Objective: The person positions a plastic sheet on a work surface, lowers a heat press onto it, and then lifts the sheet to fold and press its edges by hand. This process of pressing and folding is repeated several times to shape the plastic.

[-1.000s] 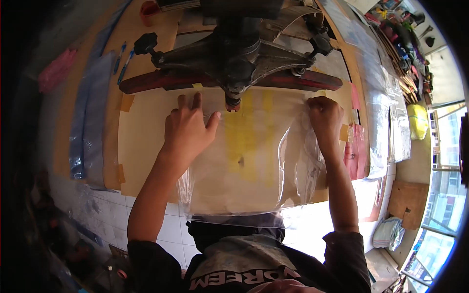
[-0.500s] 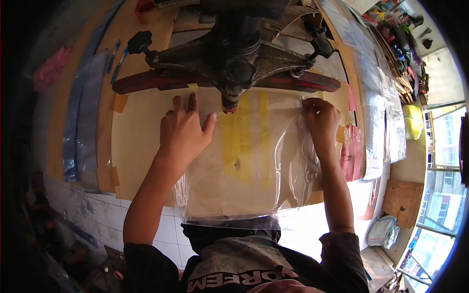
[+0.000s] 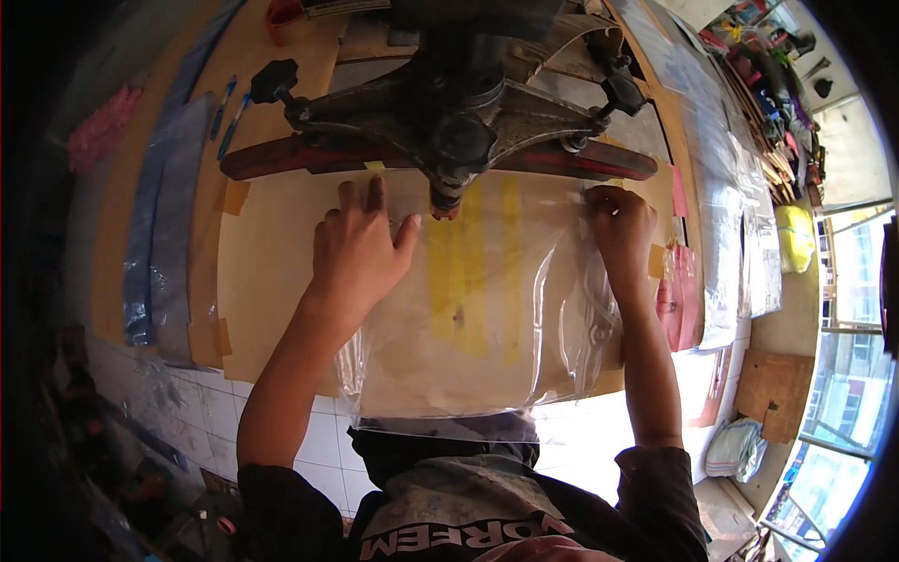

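Note:
A clear plastic sheet (image 3: 403, 375) lies over the tan board (image 3: 267, 281), its near edge hanging past the board toward my body. Flat on the sheet's far left part rests my left hand (image 3: 365, 248), fingers apart, the index tip by a small yellow tab (image 3: 375, 167). My right hand (image 3: 623, 220) pinches the sheet's far right corner, thumb and fingers pressed together. Just beyond both hands spans the dark metal machine head (image 3: 459, 122) with its long red-edged bar (image 3: 309, 155). Yellow tape strips (image 3: 459, 281) show through the sheet.
Two blue pens (image 3: 225, 117) lie at the upper left. Bluish plastic sheets (image 3: 169, 234) line the left side, with more clear plastic (image 3: 721, 234) at the right. Orange tape pieces (image 3: 236, 197) mark the board's edges. A red plastic piece (image 3: 679, 300) lies right of my forearm.
Both hands keep nearly the same place and pose on the sheet. The whole view has shifted very slightly.

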A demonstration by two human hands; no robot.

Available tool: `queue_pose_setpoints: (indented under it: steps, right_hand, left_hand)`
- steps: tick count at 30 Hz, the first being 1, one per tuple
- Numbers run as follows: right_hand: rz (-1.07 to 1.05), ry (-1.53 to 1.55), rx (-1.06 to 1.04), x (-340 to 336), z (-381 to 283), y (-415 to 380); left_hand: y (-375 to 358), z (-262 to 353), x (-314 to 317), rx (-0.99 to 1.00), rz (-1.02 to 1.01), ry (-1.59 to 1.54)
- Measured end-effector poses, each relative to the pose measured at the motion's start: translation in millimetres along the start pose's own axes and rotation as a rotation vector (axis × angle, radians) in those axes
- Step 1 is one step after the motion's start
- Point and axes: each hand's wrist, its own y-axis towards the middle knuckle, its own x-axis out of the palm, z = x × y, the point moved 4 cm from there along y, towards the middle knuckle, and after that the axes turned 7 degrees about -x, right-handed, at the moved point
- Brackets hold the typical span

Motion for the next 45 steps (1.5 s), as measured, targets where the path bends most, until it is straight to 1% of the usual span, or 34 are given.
queue_pose_setpoints:
  steps: [8, 13, 20, 25, 32, 34, 36, 39, 41, 45]
  right_hand:
    - [0.018, 0.014, -0.018, -0.4, -2.9, 2.3]
    - [0.037, 0.035, 0.014, 0.7, -1.3, 2.8]
    - [0.028, 0.002, 0.003, 1.5, 0.3, 3.8]
    - [-0.001, -0.027, 0.046, 1.0, -1.3, 5.1]
    - [0.004, 0.004, 0.02, 2.9, -1.9, 4.7]
    - [-0.012, -0.039, 0.06, 0.8, -5.1, 4.8]
    - [0.0, -0.024, 0.027, 1.0, -6.3, 4.9]
    - [-0.009, -0.031, 0.054, 0.3, -5.2, 4.4]
    - [-0.007, -0.036, 0.013, 0.1, -5.6, 4.7]
    - [-0.018, -0.033, 0.015, 0.6, -1.7, 4.4]
  left_hand:
    - [-0.6, 0.2, -0.1, 0.015, 0.026, -0.008]
    - [0.2, -0.1, 0.5, 0.002, 0.005, -0.012]
    - [0.3, -0.9, 1.9, 0.003, 0.007, -0.002]
    - [0.0, 0.0, 0.2, -0.017, -0.004, 0.009]
    - [-1.5, -3.3, 4.2, -0.015, -0.011, 0.021]
    - [-1.8, -4.0, 3.6, -0.033, -0.014, 0.023]
    - [-2.0, -3.9, 3.1, -0.014, 0.003, 0.004]
    - [-2.3, -4.3, 3.0, -0.007, -0.003, -0.005]
    - [-2.1, -4.3, 2.9, -0.007, 0.002, -0.002]
    - [-2.3, -3.1, 1.7, -0.002, 0.021, 0.0]
